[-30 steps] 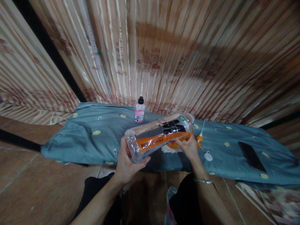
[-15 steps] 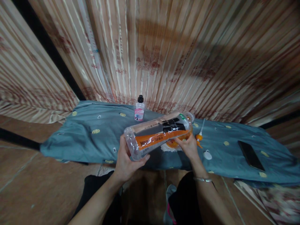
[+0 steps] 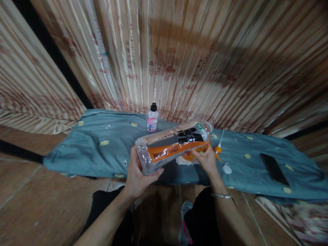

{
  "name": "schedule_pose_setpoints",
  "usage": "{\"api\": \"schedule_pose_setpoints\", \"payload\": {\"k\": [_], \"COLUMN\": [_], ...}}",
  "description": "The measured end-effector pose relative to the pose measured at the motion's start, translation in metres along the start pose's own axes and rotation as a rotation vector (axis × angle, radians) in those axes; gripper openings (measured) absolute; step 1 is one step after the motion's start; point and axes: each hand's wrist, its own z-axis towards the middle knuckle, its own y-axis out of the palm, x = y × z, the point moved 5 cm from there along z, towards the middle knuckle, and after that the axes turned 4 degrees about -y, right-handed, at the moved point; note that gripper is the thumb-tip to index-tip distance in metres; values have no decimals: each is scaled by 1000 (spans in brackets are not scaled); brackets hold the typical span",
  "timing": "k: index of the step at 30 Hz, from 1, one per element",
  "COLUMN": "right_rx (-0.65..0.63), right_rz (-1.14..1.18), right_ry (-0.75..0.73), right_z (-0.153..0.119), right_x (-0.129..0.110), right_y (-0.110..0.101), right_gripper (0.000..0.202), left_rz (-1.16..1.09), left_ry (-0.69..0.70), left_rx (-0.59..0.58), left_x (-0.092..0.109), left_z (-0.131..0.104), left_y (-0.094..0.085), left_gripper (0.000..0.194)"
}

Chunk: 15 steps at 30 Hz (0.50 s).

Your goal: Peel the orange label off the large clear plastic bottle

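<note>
A large clear plastic bottle (image 3: 166, 147) with an orange and black label is held sideways over the cloth, its base at the left and its neck slightly raised at the right. My left hand (image 3: 139, 177) grips the base end, thumb stretched along the underside. My right hand (image 3: 207, 159) is closed at the neck end, its fingers partly hidden behind the plastic. Beneath the bottle, an orange translucent object (image 3: 188, 156) with a white frilled edge shows in part; its kind is unclear. An orange pump top (image 3: 217, 150) with a white tube lies right of my right hand.
A small bottle (image 3: 152, 121) with a black cap and pink label stands behind. On the blue-green cloth (image 3: 84, 147) lie a white round disc (image 3: 227, 168) and a black phone (image 3: 274, 169). A pleated curtain (image 3: 164, 61) hangs behind, with black poles (image 3: 53, 51) at the sides.
Almost nothing differs. Both hands and the large bottle keep their places, with only a very slight shift of the whole view.
</note>
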Motion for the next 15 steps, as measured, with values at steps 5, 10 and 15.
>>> {"api": "schedule_pose_setpoints", "payload": {"k": [5,10,15], "right_rx": [2,3,3], "right_rz": [7,10,-8], "right_ry": [-12,-25,-4], "right_z": [0,-1,-1], "right_x": [-2,-3,-2], "right_y": [0,-1,0], "right_gripper": [69,68,74], "left_rz": [17,16,53], "left_ry": [15,-1,37], "left_rx": [-10,-15,-2], "left_x": [2,-1,-1], "left_z": [0,0,1], "left_y": [0,0,-1], "left_gripper": [58,62,63]}}
